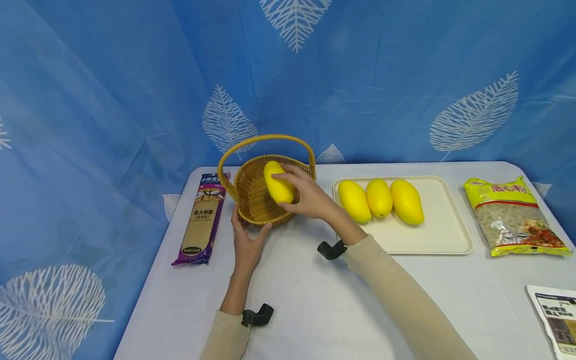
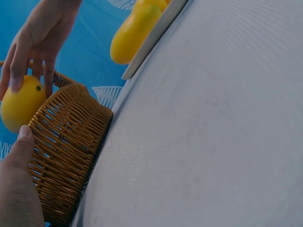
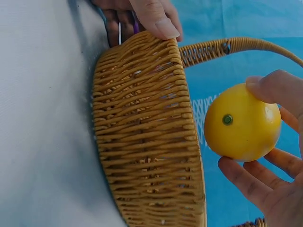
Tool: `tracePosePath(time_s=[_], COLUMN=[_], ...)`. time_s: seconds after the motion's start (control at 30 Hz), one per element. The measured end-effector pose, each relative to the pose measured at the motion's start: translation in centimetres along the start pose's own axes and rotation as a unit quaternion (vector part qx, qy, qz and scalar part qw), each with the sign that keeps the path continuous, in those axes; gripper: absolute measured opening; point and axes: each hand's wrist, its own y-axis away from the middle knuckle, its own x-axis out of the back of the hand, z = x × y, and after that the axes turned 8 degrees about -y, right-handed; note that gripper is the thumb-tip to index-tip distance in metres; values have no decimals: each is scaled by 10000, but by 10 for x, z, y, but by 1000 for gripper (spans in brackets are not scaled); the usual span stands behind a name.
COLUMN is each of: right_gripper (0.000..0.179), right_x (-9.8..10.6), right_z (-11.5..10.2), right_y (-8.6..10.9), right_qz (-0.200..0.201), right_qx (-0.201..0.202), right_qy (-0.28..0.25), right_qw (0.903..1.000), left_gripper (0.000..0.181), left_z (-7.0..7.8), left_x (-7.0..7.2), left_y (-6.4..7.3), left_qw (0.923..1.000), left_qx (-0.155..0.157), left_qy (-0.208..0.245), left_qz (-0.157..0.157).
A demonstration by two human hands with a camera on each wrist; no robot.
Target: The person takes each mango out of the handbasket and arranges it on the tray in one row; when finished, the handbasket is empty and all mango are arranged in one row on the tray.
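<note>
A yellow mango is in my right hand, gripped between thumb and fingers over the opening of a brown wicker basket. From the right wrist, the mango shows its green stem spot, just off the basket rim. My left hand holds the near left side of the basket, thumb at the rim and fingers round the outer wall. The basket stands upright with its arched handle raised. Three more mangoes lie side by side on a cream tray.
Left of the basket lies a purple-edged pack of spaghetti. A yellow bag of pasta is right of the tray, with a printed packet at the lower right edge. A blue leaf-patterned cloth hangs behind the white table.
</note>
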Motion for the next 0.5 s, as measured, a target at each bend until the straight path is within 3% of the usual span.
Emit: tracePosePath(time_s=[0.37,0.5], right_gripper=[66,66], right_x=[10,13], right_z=[2,2], right_y=[31,39], right_qz=[309,360], right_qx=[196,250], right_qy=[-134,-75], right_qw=[9992,9990], left_gripper=[96,99], left_z=[1,-16], left_x=[2,-3], left_y=[0,-3], left_qw=[9999,9999], left_qx=[-49,49], left_qy=[-69,-83], left_qz=[-69,-57])
